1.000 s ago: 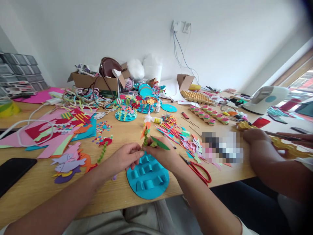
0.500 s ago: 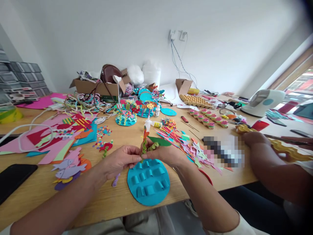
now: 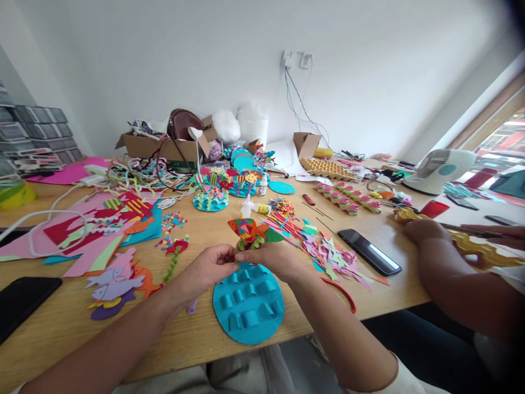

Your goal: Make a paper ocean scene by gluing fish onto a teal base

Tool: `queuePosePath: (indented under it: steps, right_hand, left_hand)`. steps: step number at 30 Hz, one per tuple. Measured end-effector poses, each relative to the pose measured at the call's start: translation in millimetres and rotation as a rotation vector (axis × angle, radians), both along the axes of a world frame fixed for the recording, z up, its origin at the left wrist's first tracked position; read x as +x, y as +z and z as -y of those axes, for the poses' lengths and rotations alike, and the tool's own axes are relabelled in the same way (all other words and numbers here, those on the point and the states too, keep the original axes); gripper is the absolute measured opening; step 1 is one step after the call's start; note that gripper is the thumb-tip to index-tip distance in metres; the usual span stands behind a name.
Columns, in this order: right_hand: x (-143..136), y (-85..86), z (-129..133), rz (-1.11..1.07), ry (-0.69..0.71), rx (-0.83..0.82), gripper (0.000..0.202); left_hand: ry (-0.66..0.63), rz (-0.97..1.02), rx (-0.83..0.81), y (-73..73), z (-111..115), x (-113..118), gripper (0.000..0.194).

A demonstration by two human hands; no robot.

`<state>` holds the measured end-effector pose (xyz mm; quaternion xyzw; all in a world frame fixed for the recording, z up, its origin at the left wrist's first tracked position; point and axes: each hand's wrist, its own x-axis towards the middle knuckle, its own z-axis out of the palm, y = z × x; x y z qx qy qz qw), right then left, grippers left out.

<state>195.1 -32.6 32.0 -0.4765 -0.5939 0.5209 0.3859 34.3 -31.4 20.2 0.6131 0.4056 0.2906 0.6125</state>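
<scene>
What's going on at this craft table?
Someone is handling a patterned paper fish mounted on a curly green strip. The right hand holds the strip, with the left hand's fingertips close beside it, at the far edge of a round blue base covered in raised loops. No fish stands on that base's loops. To the right, another person's arm rests by yellow molded cardboard.

To the right of the blue disc (image 3: 249, 309), the red scissors (image 3: 346, 298) are mostly hidden (by the right forearm (image 3: 328, 312)).
</scene>
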Motion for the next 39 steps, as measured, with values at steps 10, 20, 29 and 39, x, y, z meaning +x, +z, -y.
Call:
queuePosePath:
  steps: [10,20,29,39]
  right_hand:
    - [12.1,0.1,3.2,-0.129,0.044,-0.058,0.020]
    - [29.1,-13.0,4.2,-0.144,-0.110,-0.054,0.020]
    - [32.7,-25.7,4.8,-0.083,-0.171,-0.039,0.025]
    - [40.3,-44.8,0.7,0.011,-0.191,0.059,0.014]
  left_hand:
    - [0.025,-0.002,0.098,-13.2,-6.1,-9.2,0.020]
    - [0.002,-0.017,0.069,-26.5,-8.8,-12.3,0.019]
    - [0.067,-0.129,0.095,-36.3,-8.5,-16.2,0.018]
    - [0.085,-0.152,0.093,-32.3,-9.7,-16.8,0.016]
